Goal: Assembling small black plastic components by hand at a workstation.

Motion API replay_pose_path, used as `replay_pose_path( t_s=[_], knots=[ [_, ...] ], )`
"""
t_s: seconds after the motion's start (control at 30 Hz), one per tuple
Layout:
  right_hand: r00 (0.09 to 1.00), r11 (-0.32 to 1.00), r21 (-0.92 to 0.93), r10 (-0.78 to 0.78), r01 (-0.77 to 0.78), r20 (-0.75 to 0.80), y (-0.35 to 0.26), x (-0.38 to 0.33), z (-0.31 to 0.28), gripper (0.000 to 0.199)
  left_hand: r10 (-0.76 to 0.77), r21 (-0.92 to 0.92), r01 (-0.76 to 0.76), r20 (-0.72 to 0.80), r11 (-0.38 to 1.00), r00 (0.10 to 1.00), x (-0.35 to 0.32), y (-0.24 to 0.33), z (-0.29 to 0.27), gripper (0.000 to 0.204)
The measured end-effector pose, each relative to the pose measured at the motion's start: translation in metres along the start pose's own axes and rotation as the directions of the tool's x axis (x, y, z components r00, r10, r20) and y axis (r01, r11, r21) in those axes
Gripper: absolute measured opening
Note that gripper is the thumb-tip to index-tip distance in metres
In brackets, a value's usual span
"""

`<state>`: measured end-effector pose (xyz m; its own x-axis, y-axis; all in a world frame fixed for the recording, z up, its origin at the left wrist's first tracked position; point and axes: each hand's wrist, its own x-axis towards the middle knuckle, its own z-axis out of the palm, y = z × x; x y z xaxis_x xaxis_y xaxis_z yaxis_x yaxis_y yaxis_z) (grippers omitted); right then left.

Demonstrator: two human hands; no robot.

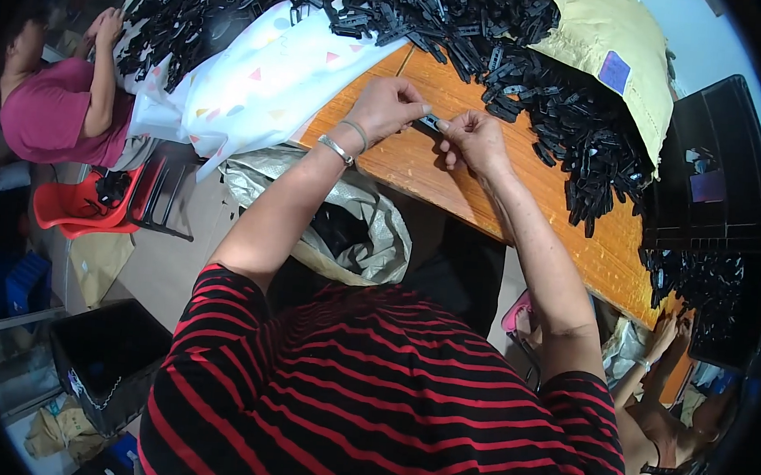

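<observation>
Over the front edge of the wooden table, both my hands meet on one small black plastic piece, slim and clip-like; my fingers cover most of it. My left hand, with a bracelet and a band at the wrist, pinches its left end. The right end sits between the thumb and fingers of my right hand. Beyond my hands lies a large heap of similar black pieces, which runs down the table's right side. Their exact kind is too small to tell.
The wooden table has a patterned white plastic sheet at its left. An open woven sack stands below its edge. A yellowish sack lies back right. Co-workers sit at far left and lower right. A red chair and black crate stand left.
</observation>
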<state>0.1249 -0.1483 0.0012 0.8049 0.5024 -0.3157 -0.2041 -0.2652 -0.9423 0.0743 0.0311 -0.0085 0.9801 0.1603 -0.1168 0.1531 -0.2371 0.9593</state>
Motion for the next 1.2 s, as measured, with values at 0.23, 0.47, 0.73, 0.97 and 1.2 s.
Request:
replay_pose_path(
  t_s=[0.23, 0.47, 0.73, 0.97, 1.2],
  knots=[
    [0.996, 0.992, -0.090, 0.093, -0.092, 0.010, -0.004, 0.004, 0.004, 0.026, 0.130, 0.302, -0.092, -0.106, 0.949, 0.986, -0.001, -0.006, 0.004, 0.025],
    [0.997, 0.964, -0.253, 0.080, -0.078, 0.000, -0.008, 0.012, 0.003, 0.032, 0.146, 0.504, -0.062, -0.129, 0.861, 0.981, 0.003, -0.002, 0.005, 0.027],
    [0.977, 0.960, -0.236, -0.107, 0.149, 0.183, 0.015, -0.040, 0.032, 0.022, 0.245, 0.306, -0.227, -0.021, 0.924, 0.969, -0.070, -0.016, -0.020, 0.018],
    [0.847, 0.771, -0.428, -0.259, 0.471, 0.465, 0.060, -0.080, 0.082, 0.015, 0.186, 0.597, -0.102, -0.081, 0.796, 0.979, -0.164, -0.052, -0.060, 0.017],
    [0.916, 0.605, -0.710, -0.372, 0.361, 0.149, 0.117, -0.090, 0.075, 0.046, 0.384, 0.739, 0.292, -0.594, 0.607, 0.707, -0.221, -0.103, -0.065, 0.043]
  ],
)
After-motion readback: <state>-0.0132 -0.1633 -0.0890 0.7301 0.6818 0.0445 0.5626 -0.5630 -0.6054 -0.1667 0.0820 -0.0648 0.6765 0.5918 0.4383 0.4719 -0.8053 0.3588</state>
